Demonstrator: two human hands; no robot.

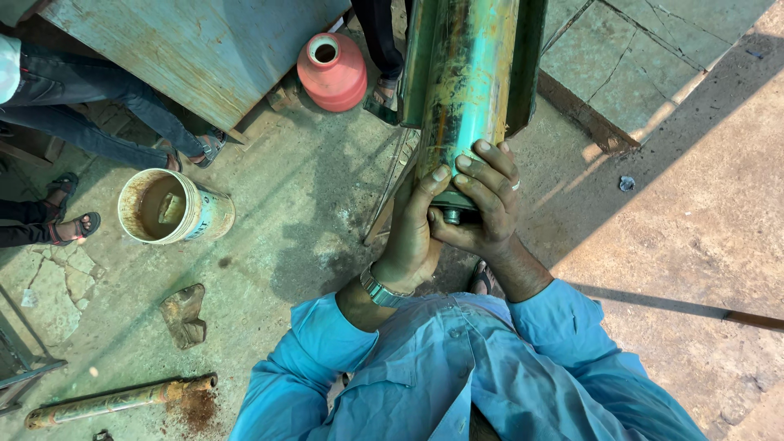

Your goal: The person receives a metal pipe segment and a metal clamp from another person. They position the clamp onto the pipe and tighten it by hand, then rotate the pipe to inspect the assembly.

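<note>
Seen from above, the left hand [411,237] and right hand [482,204] both wrap a tight grip around the lower end of a green metal cylinder [465,82] held upright over the concrete floor [302,204], best steadied with thumbs braced.

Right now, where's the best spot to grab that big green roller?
Probably the lower end of the green roller, from underneath. It hangs tilted, its end and small shaft stub pointing down at the person. The left hand and right hand already cup that end, fingers wrapped up its round sides.
</note>
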